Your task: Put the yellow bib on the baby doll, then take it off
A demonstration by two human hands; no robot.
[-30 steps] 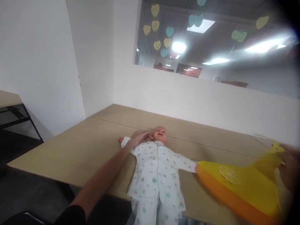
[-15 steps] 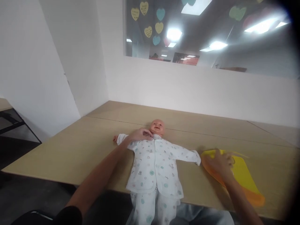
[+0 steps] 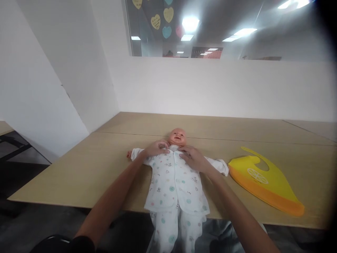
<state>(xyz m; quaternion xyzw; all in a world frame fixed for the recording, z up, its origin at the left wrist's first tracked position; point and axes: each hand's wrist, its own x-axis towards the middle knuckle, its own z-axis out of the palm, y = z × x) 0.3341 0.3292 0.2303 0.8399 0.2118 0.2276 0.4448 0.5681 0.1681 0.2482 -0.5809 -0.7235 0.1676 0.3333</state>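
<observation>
Touching 1 doll (image 3: pixel 175 172), 2 hands (image 3: pixel 158 148), 1 bib (image 3: pixel 265 184)

A pale wooden table (image 3: pixel 79 165) fills the near scene, a seam running across its far part. White walls (image 3: pixel 210 88) meet in the far left corner. Above, a window (image 3: pixel 210 28) shows ceiling lights (image 3: pixel 190 24) and paper hearts (image 3: pixel 156 21). Dark floor (image 3: pixel 15 225) lies near left.
</observation>
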